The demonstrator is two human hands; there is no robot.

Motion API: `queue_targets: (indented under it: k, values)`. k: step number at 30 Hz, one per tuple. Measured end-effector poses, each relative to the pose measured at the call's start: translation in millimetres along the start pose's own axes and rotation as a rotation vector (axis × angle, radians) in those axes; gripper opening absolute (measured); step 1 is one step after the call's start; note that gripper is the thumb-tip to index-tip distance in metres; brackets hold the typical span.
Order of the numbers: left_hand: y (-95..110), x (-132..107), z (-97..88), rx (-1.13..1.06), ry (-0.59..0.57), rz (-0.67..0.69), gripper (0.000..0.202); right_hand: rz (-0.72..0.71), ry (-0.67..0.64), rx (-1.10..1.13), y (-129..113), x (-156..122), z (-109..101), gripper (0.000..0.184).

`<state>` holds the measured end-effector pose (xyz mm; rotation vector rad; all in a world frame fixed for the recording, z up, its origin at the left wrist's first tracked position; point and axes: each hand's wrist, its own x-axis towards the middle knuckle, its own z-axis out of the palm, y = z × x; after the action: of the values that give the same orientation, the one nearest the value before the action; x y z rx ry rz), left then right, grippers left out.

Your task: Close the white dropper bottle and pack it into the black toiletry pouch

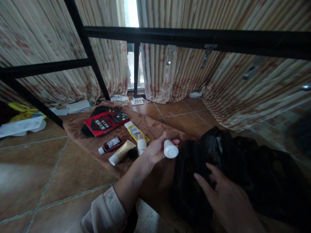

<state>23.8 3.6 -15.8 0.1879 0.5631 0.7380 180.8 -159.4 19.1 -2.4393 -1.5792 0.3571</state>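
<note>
My left hand (156,150) grips a small white bottle (171,150), its round base turned toward me. Fingers apart, my right hand (227,194) is over a black bag (187,181); whether the fingertips touch it I cannot tell. Left of my left hand, on a brown patterned cloth (155,124), lie a white bottle with a pale cap (141,145), a yellow-and-white packet (134,131), a gold tube with a white cap (122,152), a dark bottle with a white cap (111,144) and a small round black item (132,154).
A red-and-black book (107,121) lies on the cloth's far left, over something black. A black metal frame (194,35) crosses before striped curtains (170,74). Papers (79,106) and a white tray (24,126) lie on the tiled floor (39,168). More black material (267,171) spreads right.
</note>
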Motion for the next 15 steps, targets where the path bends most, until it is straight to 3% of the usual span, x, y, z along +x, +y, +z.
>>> queue_targets:
  k: [15]
  values:
    - [1.1, -5.0, 2.2, -0.015, 0.071, 0.024, 0.031, 0.024, -0.023, -0.01, -1.2, 0.5, -2.9, 0.057]
